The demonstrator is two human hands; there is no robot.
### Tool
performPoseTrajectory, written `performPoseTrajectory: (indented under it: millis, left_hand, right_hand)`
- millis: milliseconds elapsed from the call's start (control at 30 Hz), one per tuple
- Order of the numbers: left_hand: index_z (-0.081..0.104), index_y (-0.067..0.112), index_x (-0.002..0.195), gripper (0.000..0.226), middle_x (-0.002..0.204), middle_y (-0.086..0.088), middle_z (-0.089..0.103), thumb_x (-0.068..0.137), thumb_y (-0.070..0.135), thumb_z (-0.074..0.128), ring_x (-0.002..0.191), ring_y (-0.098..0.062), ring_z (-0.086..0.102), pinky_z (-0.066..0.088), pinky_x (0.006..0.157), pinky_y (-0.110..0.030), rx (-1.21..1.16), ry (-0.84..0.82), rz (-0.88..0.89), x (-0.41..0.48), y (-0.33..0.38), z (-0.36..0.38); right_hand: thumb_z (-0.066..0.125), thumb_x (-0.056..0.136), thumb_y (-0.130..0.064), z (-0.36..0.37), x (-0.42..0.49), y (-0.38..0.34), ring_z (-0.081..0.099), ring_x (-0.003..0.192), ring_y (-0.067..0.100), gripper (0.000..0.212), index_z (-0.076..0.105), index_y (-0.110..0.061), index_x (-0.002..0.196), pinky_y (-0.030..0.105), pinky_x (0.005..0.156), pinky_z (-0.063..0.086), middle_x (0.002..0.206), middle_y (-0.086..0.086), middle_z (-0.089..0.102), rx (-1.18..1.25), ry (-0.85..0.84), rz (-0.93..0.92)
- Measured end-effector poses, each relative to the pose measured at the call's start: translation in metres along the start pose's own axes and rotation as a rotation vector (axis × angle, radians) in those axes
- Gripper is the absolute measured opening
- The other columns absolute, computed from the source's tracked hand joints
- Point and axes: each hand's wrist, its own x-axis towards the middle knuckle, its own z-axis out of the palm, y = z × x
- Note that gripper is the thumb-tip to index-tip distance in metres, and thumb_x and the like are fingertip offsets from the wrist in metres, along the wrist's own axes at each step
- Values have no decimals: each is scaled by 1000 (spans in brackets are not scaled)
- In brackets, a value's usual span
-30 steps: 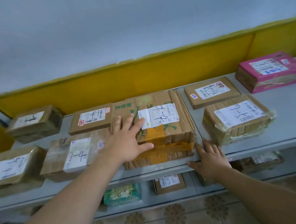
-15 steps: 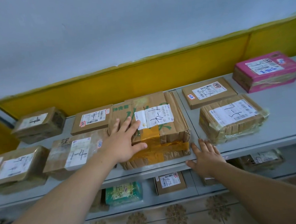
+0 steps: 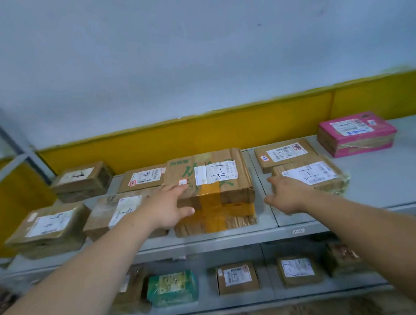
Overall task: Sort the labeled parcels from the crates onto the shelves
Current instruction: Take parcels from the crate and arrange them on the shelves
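From the head camera, my left hand [image 3: 166, 207] lies spread wide over the near left corner of the big taped parcel [image 3: 215, 201]. The fingers are flat on its top and the thumb is against its front face, curled round nothing. That parcel sits on the upper shelf [image 3: 390, 181], near the front edge. Its white label has handwriting that I cannot read for sure.

My right hand [image 3: 286, 194] is open too, with the fingers reaching toward the left end of the film-wrapped parcel [image 3: 312, 176]. I cannot tell whether they touch it or hover just short of it, and the hand hides that parcel's near corner.

My left forearm covers part of the brown parcel [image 3: 119, 214] just left of the big one. Further left is another labeled parcel [image 3: 48, 230]. Along the wall stand a small carton [image 3: 81, 180], two flat cartons [image 3: 142, 178] [image 3: 284, 154] and a pink parcel [image 3: 356, 134].

On the lower shelf [image 3: 270, 294] are a green parcel [image 3: 172, 289] and two small cartons [image 3: 237, 277] [image 3: 298, 269]. The bundle [image 3: 344, 258] at the right is too blurred to make out, and my arms cut off both ends of that row
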Motion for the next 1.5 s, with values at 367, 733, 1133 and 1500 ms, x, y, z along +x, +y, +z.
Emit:
performPoseTrajectory:
  millis: [367, 733, 1133, 1500]
  left_hand:
    - [28, 26, 151, 70, 159, 4, 25, 92, 50, 56, 144, -18, 25, 23, 116, -34, -125, 124, -82, -156, -93, -31]
    - [36, 27, 148, 63, 152, 2, 37, 92, 42, 60, 136, -19, 39, 36, 110, -36, -323, 149, -471, -368, -269, 11]
    - [31, 26, 150, 68, 155, 0, 33, 91, 45, 60, 140, -21, 33, 32, 113, -33, -397, 114, -823, -431, -428, 64]
    - [29, 20, 151, 68, 155, -5, 33, 94, 40, 59, 140, -23, 33, 33, 111, -32, -529, 95, -919, -392, -582, 66]
  right_hand:
    - [45, 99, -49, -22, -72, -191, 34, 143, 29, 68, 24, -20, 156, 37, 112, 30, 159, 9, 33, -161, 136, -290]
    - [47, 98, -53, 86, -146, -453, 37, 142, 28, 71, 23, -20, 157, 37, 110, 34, 159, 8, 32, -221, 13, -686]
    - [47, 99, -55, 195, -109, -662, 35, 142, 30, 73, 23, -18, 157, 42, 111, 37, 160, 7, 30, -222, -194, -951]
    - [48, 99, -53, 263, -17, -812, 43, 135, 30, 71, 25, -17, 155, 41, 105, 43, 155, 8, 38, -253, -328, -956]
